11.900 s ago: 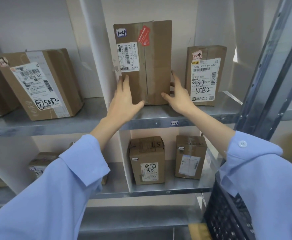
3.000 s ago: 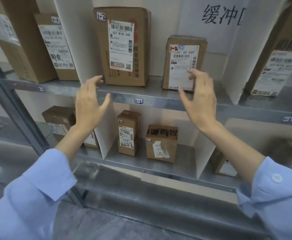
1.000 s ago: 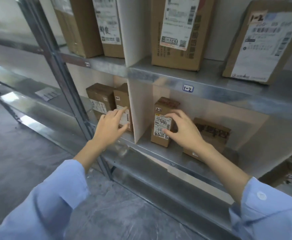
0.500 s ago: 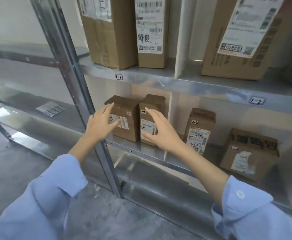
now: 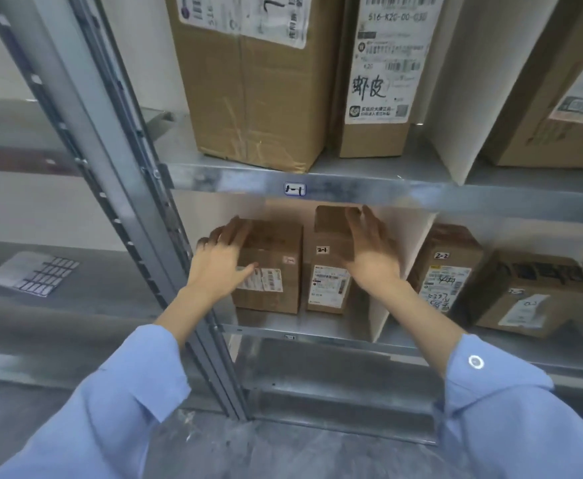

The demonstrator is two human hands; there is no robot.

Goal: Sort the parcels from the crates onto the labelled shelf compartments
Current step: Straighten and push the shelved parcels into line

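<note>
Two cardboard parcels stand side by side in the lower left compartment. My left hand (image 5: 221,262) lies with spread fingers on the left side and top of the wider parcel (image 5: 273,271). My right hand (image 5: 373,252) has its straight fingers against the right side of the narrow upright parcel (image 5: 328,267), which carries a tag reading 2-1. Neither hand holds anything. Above them, two large parcels (image 5: 259,81) stand over the shelf label 1-1 (image 5: 294,189).
A white divider (image 5: 397,271) separates this compartment from the one on the right, which holds two parcels, one tagged 2-2 (image 5: 445,271). A grey steel upright (image 5: 117,202) runs diagonally past my left wrist. A sheet of labels (image 5: 30,274) lies on the left shelf.
I have leaned closer to the lower left compartment. Both hands have reached deeper in, the left onto the wider parcel and the right along the narrow parcel's side.
</note>
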